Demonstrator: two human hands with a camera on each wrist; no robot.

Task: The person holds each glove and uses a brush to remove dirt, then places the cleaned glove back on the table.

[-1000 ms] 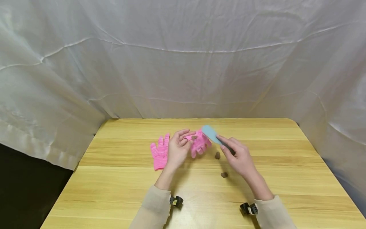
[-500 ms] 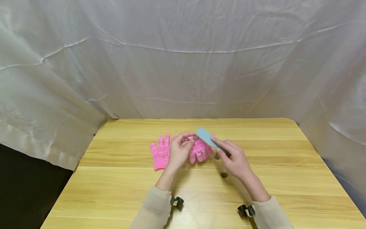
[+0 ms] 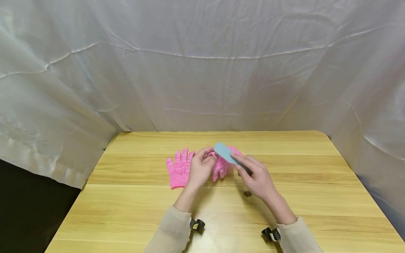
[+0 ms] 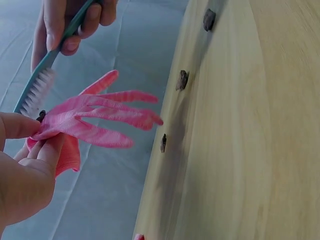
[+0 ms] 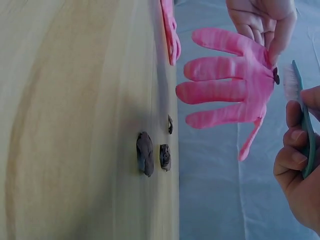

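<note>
My left hand [image 3: 200, 168] pinches a pink knit glove [image 4: 95, 117] between thumb and fingers, holding it up off the table with its fingers dangling. A small dark lump [image 5: 276, 76] sits on the glove beside my thumb; the brush hides it in the head view. My right hand [image 3: 257, 177] grips the dark handle of a brush [image 3: 225, 153] with a blue-green back. Its white bristles [image 4: 37, 92] face the glove, close to the lump. Left of my left hand, a second pink glove [image 3: 180, 170] lies flat, fingers pointing away from me.
Several dark brown lumps [image 5: 145, 154] lie on the wooden table [image 3: 142, 211] beneath the hands. One lump [image 3: 248, 193] shows in front of my right hand. Pale grey curtains [image 3: 202, 88] hang behind and at both sides of the table.
My right hand has brought the brush left and slightly down, toward my left thumb. The left fingers have drawn closer together on the glove, and the lump beside them is now covered from above.
</note>
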